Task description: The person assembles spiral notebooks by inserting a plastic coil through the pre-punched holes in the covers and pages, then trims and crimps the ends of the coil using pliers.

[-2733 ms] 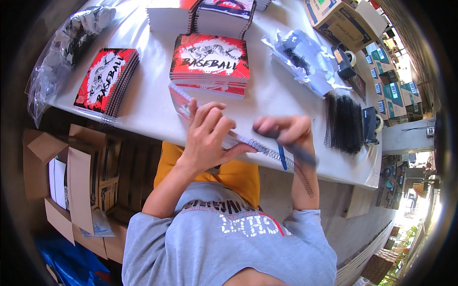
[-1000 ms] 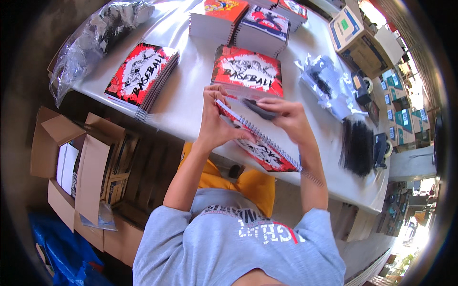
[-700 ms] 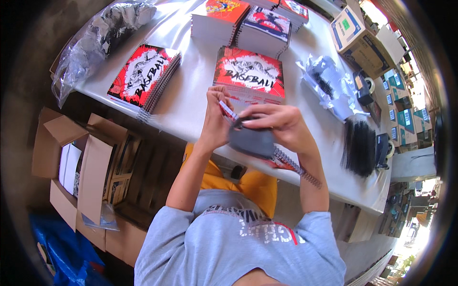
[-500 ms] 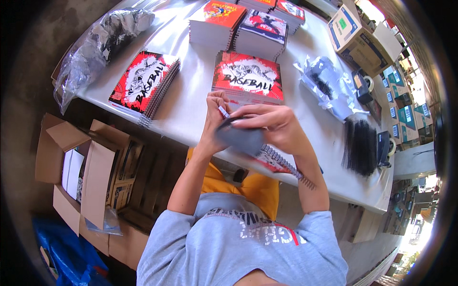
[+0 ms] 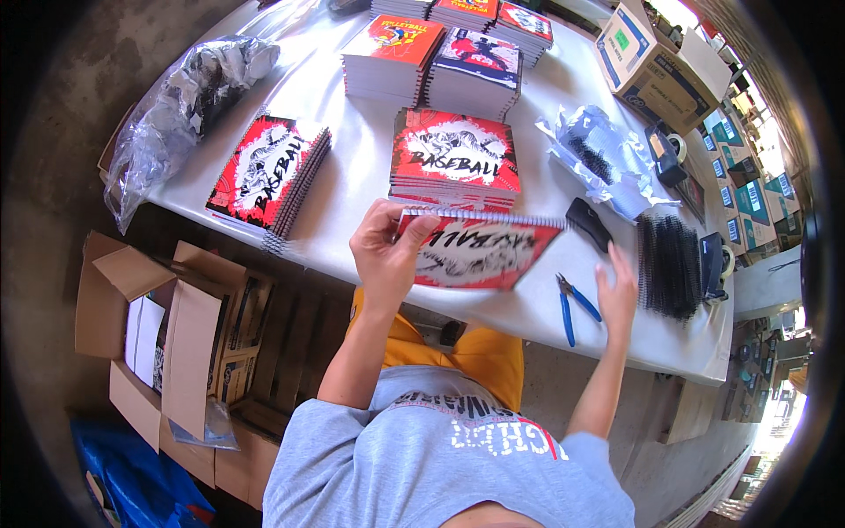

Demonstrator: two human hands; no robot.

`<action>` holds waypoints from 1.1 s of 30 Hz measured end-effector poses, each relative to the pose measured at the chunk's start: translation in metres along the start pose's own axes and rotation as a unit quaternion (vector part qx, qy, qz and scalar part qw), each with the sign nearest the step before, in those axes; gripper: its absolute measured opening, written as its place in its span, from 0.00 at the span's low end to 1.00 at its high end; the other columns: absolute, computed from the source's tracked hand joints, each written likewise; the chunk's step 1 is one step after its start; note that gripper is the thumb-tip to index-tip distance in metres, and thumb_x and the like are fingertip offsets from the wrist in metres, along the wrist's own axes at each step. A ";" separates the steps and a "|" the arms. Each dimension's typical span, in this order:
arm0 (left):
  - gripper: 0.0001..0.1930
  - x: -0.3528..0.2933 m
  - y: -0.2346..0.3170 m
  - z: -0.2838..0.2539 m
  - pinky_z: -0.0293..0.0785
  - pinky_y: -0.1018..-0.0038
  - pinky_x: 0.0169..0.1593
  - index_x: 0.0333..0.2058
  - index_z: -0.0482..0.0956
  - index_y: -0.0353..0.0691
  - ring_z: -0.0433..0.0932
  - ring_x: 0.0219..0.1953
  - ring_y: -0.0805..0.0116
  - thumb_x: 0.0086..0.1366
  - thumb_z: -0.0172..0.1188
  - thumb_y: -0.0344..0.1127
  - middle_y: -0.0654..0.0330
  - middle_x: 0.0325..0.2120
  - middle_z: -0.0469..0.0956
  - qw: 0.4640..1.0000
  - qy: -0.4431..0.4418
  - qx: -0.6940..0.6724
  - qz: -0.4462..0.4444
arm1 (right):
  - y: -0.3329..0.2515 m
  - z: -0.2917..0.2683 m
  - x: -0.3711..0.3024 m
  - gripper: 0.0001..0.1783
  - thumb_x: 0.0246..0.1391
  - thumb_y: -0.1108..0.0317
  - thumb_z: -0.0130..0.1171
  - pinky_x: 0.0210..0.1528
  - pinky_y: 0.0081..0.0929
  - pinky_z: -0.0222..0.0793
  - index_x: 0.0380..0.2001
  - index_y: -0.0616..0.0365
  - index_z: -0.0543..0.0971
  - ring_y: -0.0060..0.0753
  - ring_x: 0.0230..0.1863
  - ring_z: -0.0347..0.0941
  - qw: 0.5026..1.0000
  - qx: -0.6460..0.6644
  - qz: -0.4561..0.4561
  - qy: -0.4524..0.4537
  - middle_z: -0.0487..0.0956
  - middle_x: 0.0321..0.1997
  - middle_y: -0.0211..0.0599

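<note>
My left hand [image 5: 387, 246] pinches a red spiral-bound notebook [image 5: 484, 255] by its left end, thumb on the cover. Its coil runs along the upper edge, and the cover art is upside down to me. Nothing is in my right hand [image 5: 619, 286], which has its fingers apart above the table. Just beyond those fingers lies an elongated black tool [image 5: 588, 224] whose exact kind I cannot make out. Blue-handled cutting pliers [image 5: 569, 308] rest to the left of that hand. Past the held notebook is a stack of similar red notebooks [image 5: 453, 158].
Another notebook pile [image 5: 264, 167] stands at left beside crumpled plastic wrap [image 5: 189, 97]. Orange notebooks [image 5: 392, 57] and blue ones [image 5: 475, 66] are stacked behind. Black plastic coils [image 5: 667, 268] and tape dispensers [image 5: 711, 264] lie at right. Opened cartons [image 5: 189, 352] sit below left.
My right hand has let go of the dark tool, now on the table, and moved right. My left hand now holds the notebook raised and turned. The pliers have come into view.
</note>
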State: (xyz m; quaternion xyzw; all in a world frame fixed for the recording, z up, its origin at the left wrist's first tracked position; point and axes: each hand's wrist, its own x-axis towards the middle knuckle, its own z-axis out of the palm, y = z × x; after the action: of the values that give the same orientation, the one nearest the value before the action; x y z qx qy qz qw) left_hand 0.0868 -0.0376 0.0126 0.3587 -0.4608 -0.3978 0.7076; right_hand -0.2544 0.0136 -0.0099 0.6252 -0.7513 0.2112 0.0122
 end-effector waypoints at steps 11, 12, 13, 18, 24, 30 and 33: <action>0.17 -0.014 0.007 0.025 0.64 0.83 0.29 0.41 0.81 0.38 0.68 0.26 0.78 0.49 0.65 0.23 0.64 0.22 0.71 0.951 -0.022 0.230 0.205 | -0.106 -0.007 -0.075 0.25 0.62 0.58 0.41 0.54 0.34 0.55 0.60 0.57 0.62 0.47 0.48 0.63 0.944 0.326 0.042 0.020 0.66 0.46 0.46; 0.17 -0.015 0.007 0.025 0.64 0.83 0.29 0.41 0.81 0.38 0.68 0.26 0.78 0.49 0.65 0.23 0.64 0.22 0.71 0.950 -0.025 0.232 0.206 | -0.125 -0.024 -0.071 0.24 0.59 0.59 0.47 0.54 0.36 0.55 0.58 0.51 0.66 0.45 0.48 0.63 0.944 0.328 -0.025 0.001 0.66 0.47 0.46; 0.17 -0.015 0.010 0.027 0.64 0.82 0.29 0.41 0.81 0.39 0.68 0.25 0.77 0.49 0.65 0.23 0.64 0.22 0.71 0.945 -0.025 0.243 0.220 | -0.142 -0.040 -0.066 0.23 0.55 0.60 0.52 0.54 0.38 0.54 0.56 0.46 0.70 0.43 0.47 0.63 0.941 0.325 -0.091 -0.016 0.65 0.47 0.45; 0.19 -0.015 0.014 0.031 0.65 0.79 0.29 0.40 0.81 0.39 0.68 0.25 0.74 0.45 0.65 0.20 0.64 0.21 0.70 0.922 -0.028 0.270 0.275 | -0.177 -0.063 -0.046 0.22 0.51 0.60 0.57 0.54 0.43 0.52 0.52 0.38 0.74 0.41 0.48 0.63 0.963 0.179 -0.200 0.034 0.65 0.47 0.44; 0.25 -0.014 0.014 0.030 0.69 0.76 0.30 0.38 0.82 0.42 0.69 0.25 0.69 0.36 0.61 0.16 0.64 0.24 0.76 0.902 -0.012 0.294 0.314 | -0.181 -0.062 -0.045 0.21 0.52 0.59 0.56 0.51 0.39 0.56 0.52 0.37 0.73 0.38 0.47 0.64 0.966 0.160 -0.202 -0.012 0.67 0.46 0.42; 0.25 -0.018 0.010 0.027 0.69 0.75 0.30 0.37 0.82 0.39 0.70 0.25 0.68 0.35 0.60 0.15 0.63 0.23 0.75 0.878 -0.011 0.311 0.363 | -0.163 -0.040 -0.052 0.27 0.60 0.55 0.48 0.31 0.17 0.67 0.59 0.54 0.62 0.20 0.37 0.69 0.524 0.744 0.100 -0.403 0.71 0.40 0.31; 0.21 -0.014 0.008 0.017 0.69 0.78 0.30 0.41 0.80 0.37 0.71 0.25 0.69 0.43 0.64 0.18 0.61 0.23 0.75 0.880 0.000 0.325 0.346 | -0.168 -0.027 -0.057 0.26 0.60 0.58 0.48 0.46 0.26 0.66 0.59 0.55 0.63 0.33 0.44 0.68 0.728 0.614 -0.013 -0.305 0.68 0.45 0.40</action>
State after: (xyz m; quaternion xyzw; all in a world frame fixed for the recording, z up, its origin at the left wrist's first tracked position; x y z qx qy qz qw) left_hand 0.0689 -0.0237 0.0202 0.3865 -0.6588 0.0449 0.6438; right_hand -0.0901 0.0543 0.0495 0.5367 -0.4134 0.4240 -0.6011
